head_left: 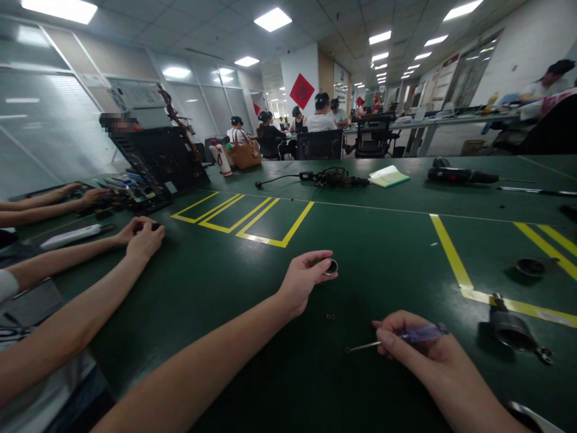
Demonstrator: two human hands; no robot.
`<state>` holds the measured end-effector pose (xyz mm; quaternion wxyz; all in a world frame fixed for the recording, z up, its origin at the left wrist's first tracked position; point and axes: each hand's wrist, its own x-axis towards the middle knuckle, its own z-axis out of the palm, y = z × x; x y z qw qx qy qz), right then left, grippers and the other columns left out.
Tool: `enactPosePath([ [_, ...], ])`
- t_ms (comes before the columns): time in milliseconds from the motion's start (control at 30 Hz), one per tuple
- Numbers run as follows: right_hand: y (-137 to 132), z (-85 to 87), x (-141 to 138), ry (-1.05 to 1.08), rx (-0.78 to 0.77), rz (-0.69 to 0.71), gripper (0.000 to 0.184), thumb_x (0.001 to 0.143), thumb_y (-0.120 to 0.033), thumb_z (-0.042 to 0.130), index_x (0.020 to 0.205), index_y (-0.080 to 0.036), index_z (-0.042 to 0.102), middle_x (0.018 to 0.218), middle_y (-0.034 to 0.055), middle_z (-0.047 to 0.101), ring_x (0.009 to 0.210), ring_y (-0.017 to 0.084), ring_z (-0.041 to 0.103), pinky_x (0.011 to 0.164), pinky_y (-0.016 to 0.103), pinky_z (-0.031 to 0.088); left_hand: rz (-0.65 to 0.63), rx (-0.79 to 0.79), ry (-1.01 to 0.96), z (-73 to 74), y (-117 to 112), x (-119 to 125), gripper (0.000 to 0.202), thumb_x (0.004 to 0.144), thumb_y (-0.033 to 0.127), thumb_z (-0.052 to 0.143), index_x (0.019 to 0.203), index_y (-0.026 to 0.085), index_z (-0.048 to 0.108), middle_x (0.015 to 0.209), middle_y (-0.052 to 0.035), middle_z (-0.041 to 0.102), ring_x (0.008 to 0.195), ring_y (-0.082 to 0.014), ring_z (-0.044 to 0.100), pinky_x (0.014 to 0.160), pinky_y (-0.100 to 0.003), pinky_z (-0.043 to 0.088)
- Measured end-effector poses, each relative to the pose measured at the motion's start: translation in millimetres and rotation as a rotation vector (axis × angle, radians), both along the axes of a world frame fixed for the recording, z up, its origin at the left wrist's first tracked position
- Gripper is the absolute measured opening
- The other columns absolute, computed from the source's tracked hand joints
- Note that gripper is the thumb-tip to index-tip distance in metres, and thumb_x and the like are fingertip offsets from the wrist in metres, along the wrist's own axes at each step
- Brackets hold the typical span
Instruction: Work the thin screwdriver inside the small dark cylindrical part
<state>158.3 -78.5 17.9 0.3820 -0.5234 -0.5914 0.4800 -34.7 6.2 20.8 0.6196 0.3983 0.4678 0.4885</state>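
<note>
My left hand [305, 278] is closed on a small round metal ring [331, 267], pinched between thumb and fingers above the green table. Lower and to the right, my right hand [412, 346] grips a screwdriver [424, 332] with a translucent purple handle. Its thin shaft points left, and a tiny dark piece [347, 349] shows at the tip; whether it is a separate part I cannot tell. Two small nuts or rings [330, 317] lie on the table between my hands. To the right of my right hand rests a dark metal part with a round housing [514, 329].
Another dark ring-shaped part [531, 267] lies farther right. Yellow tape [451, 252] marks the green table [369, 234]. At the back are a power drill [462, 174], a notepad [390, 175] and a cabled tool [333, 177]. On the left, a co-worker's hands [145, 236] work close by.
</note>
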Motion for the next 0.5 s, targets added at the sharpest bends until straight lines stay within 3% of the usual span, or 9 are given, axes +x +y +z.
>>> enactPosePath([
  [400,-6.0,2.4,1.5,-0.365,0.264,0.103,0.028,0.085,-0.036,0.045,0.066,-0.023,0.061,0.059,0.0000,0.062,0.055,0.017,0.061,0.046,0.024,0.048,0.023,-0.013,-0.032,0.6,0.2,2.7,0.018,0.082,0.004,0.057,0.097,0.010,0.065,0.093,-0.0095,0.067,0.086,-0.0177,0.066,0.084,-0.036,0.055],
  [500,-8.9,3.9,0.9,-0.377,0.443,0.153,0.022,0.085,-0.028,0.048,0.068,-0.023,0.060,0.063,-0.0012,0.064,0.058,0.015,0.064,0.060,0.025,0.054,0.007,-0.011,-0.041,3.1,-2.2,4.0,0.019,0.082,0.003,0.056,0.097,0.010,0.065,0.094,-0.0096,0.068,0.086,-0.0177,0.066,0.085,-0.036,0.055],
])
